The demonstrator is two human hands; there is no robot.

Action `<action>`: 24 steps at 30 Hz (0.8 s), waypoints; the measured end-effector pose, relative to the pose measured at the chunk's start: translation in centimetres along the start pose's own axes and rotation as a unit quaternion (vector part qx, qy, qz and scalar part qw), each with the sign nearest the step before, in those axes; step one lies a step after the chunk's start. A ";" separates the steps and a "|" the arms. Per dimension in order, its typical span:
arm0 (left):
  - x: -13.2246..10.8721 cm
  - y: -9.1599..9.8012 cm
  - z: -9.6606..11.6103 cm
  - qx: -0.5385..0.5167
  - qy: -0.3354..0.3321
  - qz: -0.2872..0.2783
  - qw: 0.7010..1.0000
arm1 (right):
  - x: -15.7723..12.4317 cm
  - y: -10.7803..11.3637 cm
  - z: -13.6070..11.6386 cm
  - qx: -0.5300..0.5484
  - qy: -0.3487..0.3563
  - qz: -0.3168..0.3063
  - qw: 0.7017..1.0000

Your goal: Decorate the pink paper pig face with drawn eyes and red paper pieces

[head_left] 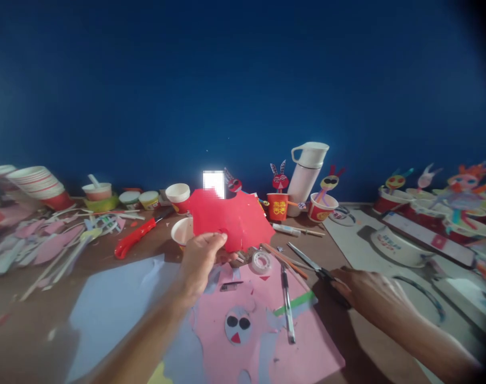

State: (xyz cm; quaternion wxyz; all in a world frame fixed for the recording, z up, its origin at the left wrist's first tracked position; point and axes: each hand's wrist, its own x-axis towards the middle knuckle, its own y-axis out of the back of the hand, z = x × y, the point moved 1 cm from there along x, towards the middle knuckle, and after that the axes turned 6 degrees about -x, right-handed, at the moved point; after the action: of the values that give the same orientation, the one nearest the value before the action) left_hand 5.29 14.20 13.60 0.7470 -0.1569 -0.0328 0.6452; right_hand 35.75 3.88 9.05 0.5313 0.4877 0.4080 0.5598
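Observation:
My left hand (202, 261) pinches the lower edge of a red paper sheet (243, 218) with cut, jagged edges, held up above the table. My right hand (363, 290) is closed around the dark handles of a pair of scissors (312, 264); the blades point up and left, away from the paper. Below both hands lies pink paper (307, 352) with a small paper face (238, 325) that has black eyes and a red triangle. A pen (287, 304) and a tape roll (261, 262) rest on the pink paper.
Blue paper (114, 304) lies at left, near a red-handled cutter (136, 238) and paper scraps (62, 240). Stacked paper cups (38, 184) stand far left. Along the wall are a white thermos (304, 181) and cups with paper figures (278, 205). A phone (427, 234) lies at right.

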 end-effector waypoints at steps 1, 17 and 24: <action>0.0 -0.1 -0.1 0.007 0.002 -0.001 1.000 | 0.1 1.0 -0.4 0.001 0.006 0.024 1.000; -0.1 -0.7 -0.1 0.077 0.020 -0.019 0.997 | 6.6 7.3 -14.0 0.301 0.215 0.292 0.882; -0.1 -1.1 -0.5 0.085 0.040 -0.022 0.995 | 6.7 6.1 -13.9 0.317 0.212 0.283 0.880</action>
State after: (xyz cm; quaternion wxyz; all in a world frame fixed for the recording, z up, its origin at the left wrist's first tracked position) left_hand 6.41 13.92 13.46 0.7726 -0.1182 0.0485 0.6219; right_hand 21.22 10.79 13.13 0.0681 0.5942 0.5111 0.6173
